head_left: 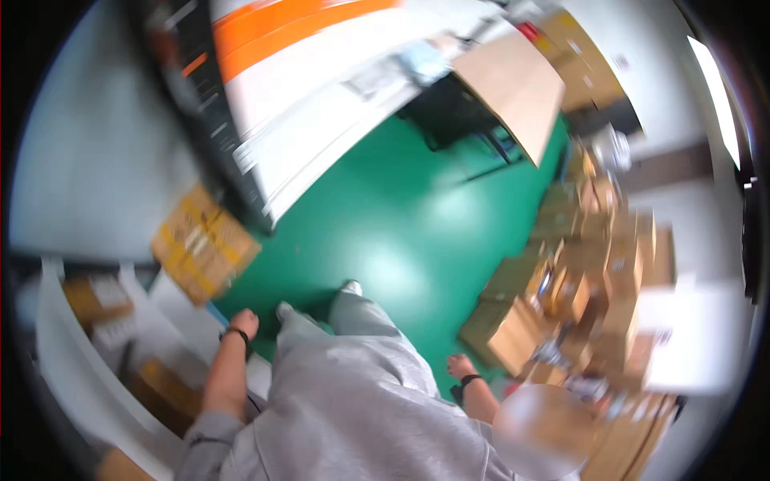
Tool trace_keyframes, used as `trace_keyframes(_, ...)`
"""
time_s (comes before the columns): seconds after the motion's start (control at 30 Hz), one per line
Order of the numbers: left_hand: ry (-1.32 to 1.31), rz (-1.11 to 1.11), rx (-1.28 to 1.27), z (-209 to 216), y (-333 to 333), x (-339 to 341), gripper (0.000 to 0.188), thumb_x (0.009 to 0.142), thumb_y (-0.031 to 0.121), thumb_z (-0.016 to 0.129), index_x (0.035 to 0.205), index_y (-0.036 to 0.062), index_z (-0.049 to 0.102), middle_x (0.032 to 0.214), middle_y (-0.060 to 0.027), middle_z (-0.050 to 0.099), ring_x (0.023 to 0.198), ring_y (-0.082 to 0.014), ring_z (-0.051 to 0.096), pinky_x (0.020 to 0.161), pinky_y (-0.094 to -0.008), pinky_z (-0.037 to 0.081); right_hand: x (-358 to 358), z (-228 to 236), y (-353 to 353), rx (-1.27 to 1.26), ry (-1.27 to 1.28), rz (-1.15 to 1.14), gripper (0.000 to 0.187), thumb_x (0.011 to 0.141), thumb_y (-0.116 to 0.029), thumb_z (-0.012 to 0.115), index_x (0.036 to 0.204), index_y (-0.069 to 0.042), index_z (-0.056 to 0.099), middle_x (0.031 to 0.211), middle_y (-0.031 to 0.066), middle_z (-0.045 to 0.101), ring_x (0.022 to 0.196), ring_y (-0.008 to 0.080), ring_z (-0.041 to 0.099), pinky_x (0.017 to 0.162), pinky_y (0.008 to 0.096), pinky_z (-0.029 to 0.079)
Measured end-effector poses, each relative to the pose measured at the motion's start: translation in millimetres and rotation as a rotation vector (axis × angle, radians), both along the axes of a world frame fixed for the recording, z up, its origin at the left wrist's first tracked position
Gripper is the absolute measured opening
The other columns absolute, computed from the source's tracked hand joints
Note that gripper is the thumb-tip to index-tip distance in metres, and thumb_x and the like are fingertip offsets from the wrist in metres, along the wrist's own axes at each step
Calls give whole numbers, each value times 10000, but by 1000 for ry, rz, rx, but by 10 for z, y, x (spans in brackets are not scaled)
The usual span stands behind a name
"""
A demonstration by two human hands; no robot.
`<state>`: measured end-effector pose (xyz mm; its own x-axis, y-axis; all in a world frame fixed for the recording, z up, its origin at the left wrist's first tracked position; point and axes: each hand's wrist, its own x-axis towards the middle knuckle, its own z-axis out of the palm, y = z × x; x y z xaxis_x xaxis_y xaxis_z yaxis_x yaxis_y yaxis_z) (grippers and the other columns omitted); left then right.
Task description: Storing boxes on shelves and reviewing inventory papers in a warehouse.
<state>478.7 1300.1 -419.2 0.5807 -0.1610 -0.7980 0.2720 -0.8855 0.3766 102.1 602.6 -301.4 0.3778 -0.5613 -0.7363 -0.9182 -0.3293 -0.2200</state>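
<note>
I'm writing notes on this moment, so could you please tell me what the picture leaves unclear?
In the head view:
Left hand and right hand: too small and blurred to tell if open or closed.
Light blue thing on the white desk: blur hides its kind.
Taped box, left: cardboard hides any contents.
Brown thing, lower left: cut off by the bottom edge.

The floor (pixel 393 216) is green, the sweatshirt (pixel 353 417) at six o'clock plain grey, the panel (pixel 281 30) at eleven orange, the table (pixel 513 88) at one tan, the box (pixel 204 244) at nine yellow-banded brown.
</note>
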Motion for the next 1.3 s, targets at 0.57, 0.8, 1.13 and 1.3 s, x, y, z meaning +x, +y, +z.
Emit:
trace_keyframes(0.57, -251, -472, -70, 1558, -4904, 1463, 371, 966, 348, 604, 1097, 21, 719, 1114, -223, 727, 1074, -386, 686, 940, -449, 528, -709, 698, -1512, -209, 102, -740, 503, 884, -309, 598, 1262, 18, 652, 1271, 256, 671, 1199, 386, 639, 1026, 449, 503)
trace_keyframes(0.8, -388, -586, -5, 2470, -6468, 2086, 520, 969, 524, 562, 1058, 40, 732, 1066, -198, 738, 1057, -384, 681, 917, -468, 516, -49, 1408, -2979, -261, -127, -813, 435, 925, -310, 604, 1241, -16, 655, 1235, 228, 689, 1186, 377, 639, 1019, 433, 501)
trace_keyframes(1.13, -219, -898, 367, 2093, -6544, 4238, 690, 889, 582, 574, 1181, -30, 706, 1239, -276, 682, 1211, -410, 634, 1055, -464, 476, 319, 1258, -3405, -263, -50, -893, 463, 907, -351, 617, 1234, -29, 681, 1240, 240, 686, 1195, 376, 637, 1038, 429, 497)
trace_keyframes(1.3, 28, -1226, 681, 2202, -8248, 5381, 723, 894, 600, 548, 1243, -17, 688, 1281, -273, 664, 1256, -399, 612, 1085, -453, 464, 624, 1235, -3290, -190, 73, -973, 479, 924, -357, 625, 1270, -30, 674, 1215, 193, 717, 1128, 332, 689, 999, 419, 529)
